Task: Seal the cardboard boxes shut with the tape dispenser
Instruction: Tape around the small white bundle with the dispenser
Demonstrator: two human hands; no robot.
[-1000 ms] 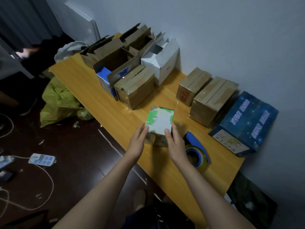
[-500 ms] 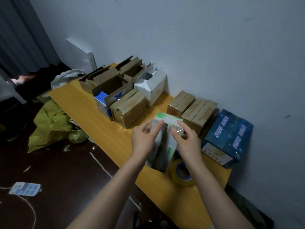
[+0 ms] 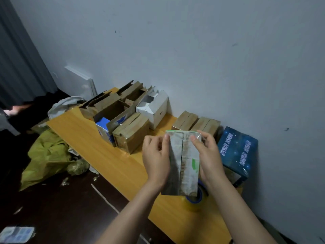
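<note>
Cardboard box (image 3: 182, 161) was gripped between left hand (image 3: 155, 161) and right hand (image 3: 209, 155) — seam closed; taping probably needed one hand freed for the tape dispenser (image 3: 194, 202).

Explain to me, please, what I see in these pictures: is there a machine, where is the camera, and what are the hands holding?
There is no machine here. A person works with bare hands. All the pictures come from one wide camera worn on the person's head. It looks forward and down, so you see the arms from above.

The left hand and the right hand grip a pale box with green marks from both sides. A seam runs down its middle. Just below it, on the wooden table, lies the tape dispenser, a roll with a blue core.

Further back stand a taped brown box, some open cardboard boxes and a white box. Two closed brown boxes stand by the wall, and a dark blue box is at the right.
</note>
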